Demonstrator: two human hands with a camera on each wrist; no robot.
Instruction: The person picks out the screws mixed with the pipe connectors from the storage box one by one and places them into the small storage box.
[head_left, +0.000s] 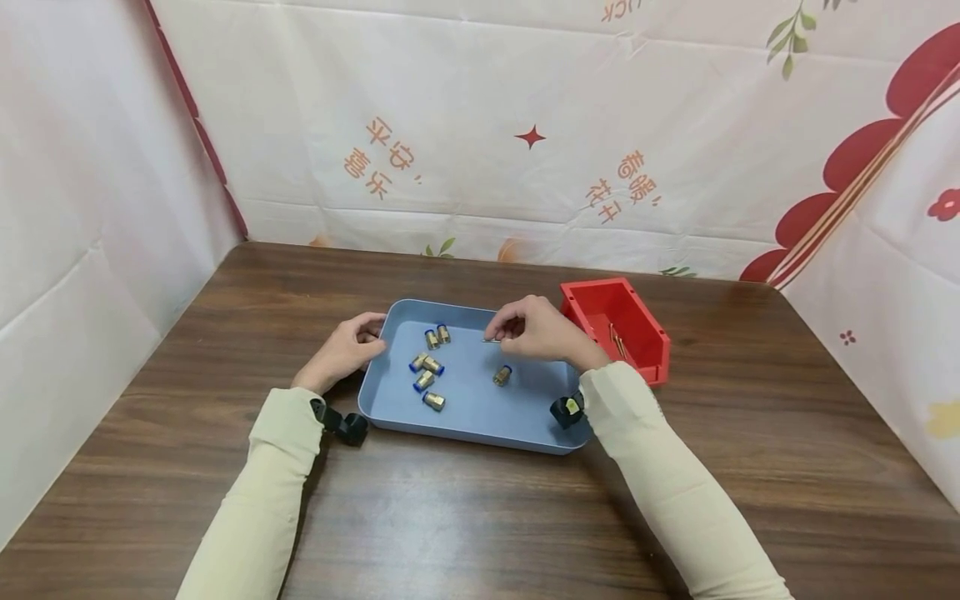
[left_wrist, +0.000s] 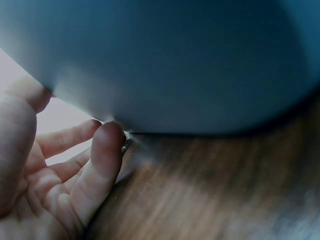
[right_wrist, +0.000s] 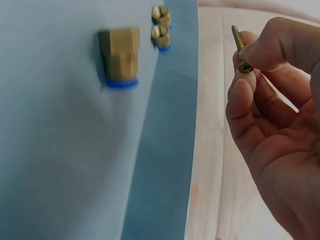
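A blue tray (head_left: 472, 421) lies on the wooden table, holding several brass push-in fittings (head_left: 433, 401) with blue collars. At its left edge my left hand (head_left: 343, 352) grips the tray, the thumb at the rim and fingers (left_wrist: 102, 157) against the outer wall. Above the tray, my right hand (head_left: 543, 329) pinches a brass-coloured screw (right_wrist: 238, 40) between thumb and fingertips. The screw's cross-slotted head (right_wrist: 245, 67) faces the right wrist camera. Nearest below that hand, a single fitting (head_left: 502, 376) lies apart from the rest.
Just right of the tray stands a red bin (head_left: 656, 354) with several screws (head_left: 617, 341) inside, partly behind the right forearm. A printed cloth (head_left: 480, 100) hangs along the table's back edge. Wrist cameras are strapped to both arms.
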